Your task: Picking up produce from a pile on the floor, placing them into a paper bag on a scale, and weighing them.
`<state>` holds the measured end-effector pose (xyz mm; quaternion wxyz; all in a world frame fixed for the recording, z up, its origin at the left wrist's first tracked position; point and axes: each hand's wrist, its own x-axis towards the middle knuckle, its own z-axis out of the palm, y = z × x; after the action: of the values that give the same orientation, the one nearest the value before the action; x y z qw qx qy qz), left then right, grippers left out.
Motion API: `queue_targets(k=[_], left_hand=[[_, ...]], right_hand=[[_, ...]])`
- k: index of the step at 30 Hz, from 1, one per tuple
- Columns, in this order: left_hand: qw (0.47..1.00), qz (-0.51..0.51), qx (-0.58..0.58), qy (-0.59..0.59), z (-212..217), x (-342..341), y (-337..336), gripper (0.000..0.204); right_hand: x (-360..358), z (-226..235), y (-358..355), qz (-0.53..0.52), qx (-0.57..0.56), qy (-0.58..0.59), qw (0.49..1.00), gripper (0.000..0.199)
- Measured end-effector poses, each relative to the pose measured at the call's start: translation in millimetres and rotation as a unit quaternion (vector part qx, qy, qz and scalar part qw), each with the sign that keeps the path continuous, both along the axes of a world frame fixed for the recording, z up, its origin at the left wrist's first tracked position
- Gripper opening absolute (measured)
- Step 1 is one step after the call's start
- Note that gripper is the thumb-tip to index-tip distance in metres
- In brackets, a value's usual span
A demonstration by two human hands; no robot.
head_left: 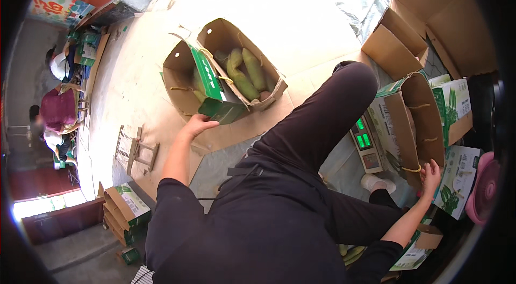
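My left hand [199, 125], thumb stretched away from the fingers, is at the near lower corner of a green-sided carton [213, 90]; whether it touches is hard to tell. Some of a pale-green gourd shows in that carton. Against it stands a second open carton [274, 93] with several long green gourds [245, 71] inside. On my right, the fingers of my right hand [430, 177] close over the near rim of a tall open carton [395, 122], which stands beside or partly on a digital scale [367, 144]. Its contents are mostly hidden.
Further right are printed cartons [456, 182] and a pink round object [484, 187]. Empty brown cartons [395, 42] stand beyond my knee. A small wooden stool [142, 149] and stacked cartons [123, 206] are at left. Other people [59, 109] sit at far left.
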<state>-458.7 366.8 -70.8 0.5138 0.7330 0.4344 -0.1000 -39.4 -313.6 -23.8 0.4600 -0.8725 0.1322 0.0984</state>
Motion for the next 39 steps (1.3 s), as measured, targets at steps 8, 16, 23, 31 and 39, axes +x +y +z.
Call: queue_targets(k=[8,16,23,31,39], left_hand=[[0.940,-0.176,0.272,0.103,-24,30,-3,0.030],[0.899,-0.245,0.344,0.113,-29,4,3,0.028],[0.869,-0.316,0.344,0.164,-23,-40,-5,0.025],[0.855,-0.373,0.242,0.267,-25,-48,-98,0.019],[0.954,-0.280,0.102,-0.016,144,95,-61,0.011]], right_hand=[[5,-7,-12,0.005,-0.001,0.009,1.000,0.037],[6,-8,-2,0.019,-0.010,0.013,1.000,0.039],[9,-15,-11,0.013,-0.001,0.017,1.000,0.039],[19,-26,-23,0.029,0.013,-0.013,0.999,0.039],[2,3,-10,-0.010,0.013,0.027,0.999,0.039]])
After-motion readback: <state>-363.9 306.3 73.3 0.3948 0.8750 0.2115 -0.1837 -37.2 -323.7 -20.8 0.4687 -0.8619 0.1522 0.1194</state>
